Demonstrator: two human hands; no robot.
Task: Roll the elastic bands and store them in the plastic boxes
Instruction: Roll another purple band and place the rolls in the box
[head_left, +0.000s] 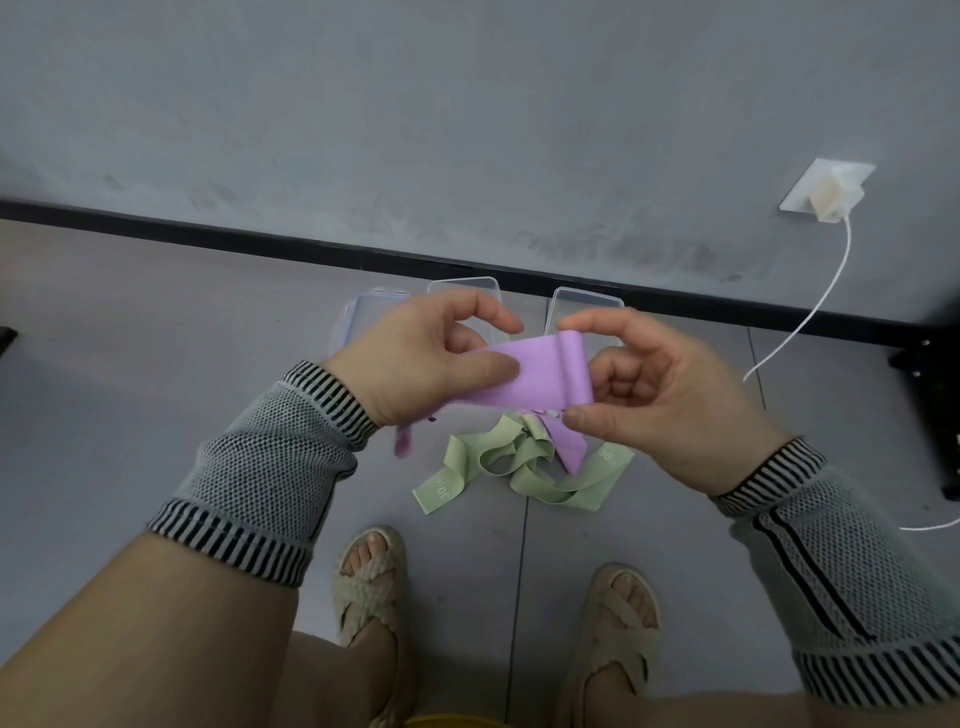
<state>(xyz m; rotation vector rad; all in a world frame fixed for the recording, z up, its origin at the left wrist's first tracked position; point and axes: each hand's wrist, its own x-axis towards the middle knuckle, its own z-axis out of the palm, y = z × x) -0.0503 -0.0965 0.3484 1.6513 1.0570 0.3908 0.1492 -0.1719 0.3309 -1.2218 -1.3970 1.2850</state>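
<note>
A purple elastic band (540, 376) is stretched flat between both hands above the floor. My left hand (421, 358) pinches its left end between thumb and fingers. My right hand (660, 384) pinches its right end, where a small roll has formed at the edge. The band's loose tail hangs down toward the floor. A green elastic band (519, 462) lies tangled on the floor below my hands. Three clear plastic boxes (582, 306) stand by the wall, partly hidden behind my hands.
A white socket (826, 192) on the grey wall has a plug and a white cable (810, 317) running down to the right. Dark equipment (935, 410) stands at the right edge. My sandalled feet (369, 577) are on the grey floor tiles.
</note>
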